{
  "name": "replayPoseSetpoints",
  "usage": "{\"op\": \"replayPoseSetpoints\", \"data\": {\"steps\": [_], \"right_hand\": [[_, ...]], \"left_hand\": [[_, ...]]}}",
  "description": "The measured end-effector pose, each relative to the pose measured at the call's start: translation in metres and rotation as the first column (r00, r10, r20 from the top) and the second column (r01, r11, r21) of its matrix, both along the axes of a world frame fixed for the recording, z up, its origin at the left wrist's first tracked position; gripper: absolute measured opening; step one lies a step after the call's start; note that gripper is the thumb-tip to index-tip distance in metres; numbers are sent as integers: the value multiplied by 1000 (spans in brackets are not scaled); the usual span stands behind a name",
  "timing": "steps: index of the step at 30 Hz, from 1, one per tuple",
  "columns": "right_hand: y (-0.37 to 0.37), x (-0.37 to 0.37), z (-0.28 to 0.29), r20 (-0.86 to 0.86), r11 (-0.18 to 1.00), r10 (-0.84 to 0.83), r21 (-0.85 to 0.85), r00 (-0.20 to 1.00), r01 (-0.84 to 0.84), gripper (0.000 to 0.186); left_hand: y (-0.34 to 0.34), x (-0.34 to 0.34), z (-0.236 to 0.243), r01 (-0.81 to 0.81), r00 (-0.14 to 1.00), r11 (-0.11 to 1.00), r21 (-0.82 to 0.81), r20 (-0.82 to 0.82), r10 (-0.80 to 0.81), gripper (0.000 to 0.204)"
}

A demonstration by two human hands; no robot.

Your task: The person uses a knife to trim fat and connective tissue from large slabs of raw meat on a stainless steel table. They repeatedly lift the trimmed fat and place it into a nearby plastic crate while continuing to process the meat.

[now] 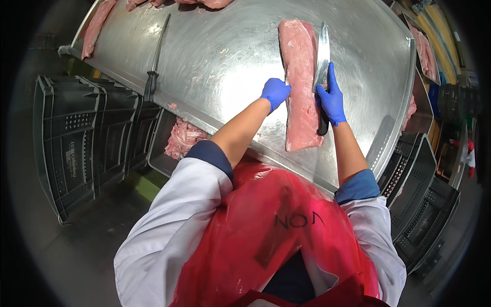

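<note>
A long, pale pink loin of meat (300,87) lies lengthwise on the steel table (220,66). My left hand (276,94), in a blue glove, is closed, with its fingertips at the loin's left edge. On the other side, my gloved right hand (332,101) grips a knife (322,53) alongside the loin. The blade points away from me, and the black handle's end shows below the palm. The index finger is stretched upward and the thumb rests near the blade's base. A sharpening steel (158,48) with a black handle lies further left.
More meat (97,28) lies at the table's far left, with other pieces (204,3) along the far edge. Below the left edge, a crate holds trimmings (184,138). Dark plastic crates (76,138) stand at left, and more crates (414,179) at right.
</note>
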State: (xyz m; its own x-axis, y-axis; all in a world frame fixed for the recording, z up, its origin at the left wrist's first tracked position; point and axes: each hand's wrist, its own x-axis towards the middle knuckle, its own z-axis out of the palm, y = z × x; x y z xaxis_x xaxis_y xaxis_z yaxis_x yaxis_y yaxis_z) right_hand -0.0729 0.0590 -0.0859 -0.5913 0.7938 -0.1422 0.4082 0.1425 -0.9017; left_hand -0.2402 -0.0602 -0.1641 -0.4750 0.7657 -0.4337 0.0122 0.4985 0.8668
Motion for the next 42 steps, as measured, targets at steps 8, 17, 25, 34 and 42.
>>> {"op": "replayPoseSetpoints", "data": {"steps": [8, 17, 25, 34, 42], "right_hand": [[-43, -30, 26, 560, 850, 194, 314, 806, -423, 80], [-71, 21, 59, 762, 786, 344, 87, 549, -612, 83], [-73, 35, 71, 801, 759, 394, -8, 450, -651, 82], [-64, 27, 61, 722, 729, 455, 34, 521, -684, 79], [-59, 17, 44, 618, 685, 540, 72, 572, -725, 83]], "left_hand": [[-3, -6, -14, -7, 1000, 995, 98, -4, 7, 29], [-9, -7, -24, -98, 995, 978, 187, 35, 93, 28], [-23, -7, 19, -150, 983, 970, 190, 138, 125, 17], [-36, 6, 45, -226, 933, 935, 274, 336, 127, 14], [-49, 20, 58, -175, 955, 917, 358, 289, 69, 10]]}}
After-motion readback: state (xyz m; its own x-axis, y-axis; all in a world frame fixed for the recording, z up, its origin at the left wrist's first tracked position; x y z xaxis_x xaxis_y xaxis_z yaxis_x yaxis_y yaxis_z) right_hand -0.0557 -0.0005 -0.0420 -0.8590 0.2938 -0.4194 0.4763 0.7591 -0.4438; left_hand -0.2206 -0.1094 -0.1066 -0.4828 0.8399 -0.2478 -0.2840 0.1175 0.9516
